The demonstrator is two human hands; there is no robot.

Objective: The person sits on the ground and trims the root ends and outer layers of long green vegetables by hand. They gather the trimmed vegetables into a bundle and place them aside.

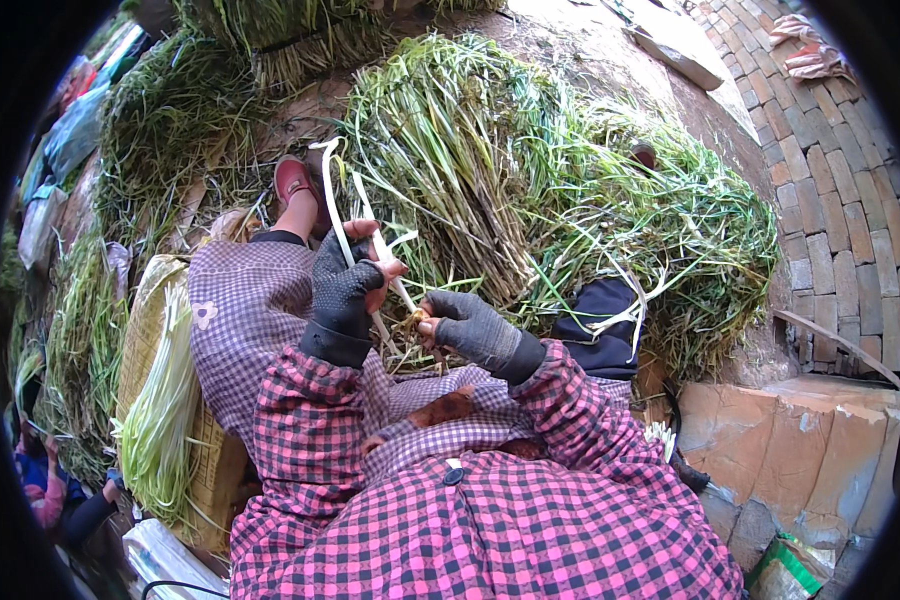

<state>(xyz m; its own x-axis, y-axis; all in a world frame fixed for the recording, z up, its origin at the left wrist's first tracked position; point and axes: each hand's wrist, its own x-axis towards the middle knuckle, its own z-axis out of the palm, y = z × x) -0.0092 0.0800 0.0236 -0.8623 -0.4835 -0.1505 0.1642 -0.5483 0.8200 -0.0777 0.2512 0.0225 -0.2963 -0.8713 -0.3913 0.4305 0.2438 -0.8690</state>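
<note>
My left hand (345,291), in a dark fingerless glove, grips pale, leek-like stalks (334,196) that stick up past its fingers. One stalk (403,292) slants down to a brownish root end (411,322). My right hand (471,328), in a worn grey glove, pinches that root end between thumb and fingers. Both hands are above my checked apron (259,292). Just beyond them lies a bundle of green-topped stalks (469,195) with brown, dry lower ends. Pale stripped leaves (630,311) hang over a dark cloth (596,330) on my right.
A bunch of clean pale stalks (161,420) rests on a yellow sack (139,330) at left. Loose green leaves (690,255) are heaped at right. Beyond are brick paving (832,225), a wooden stick (840,349) and flattened cardboard (780,450). Another person (52,487) is at far left.
</note>
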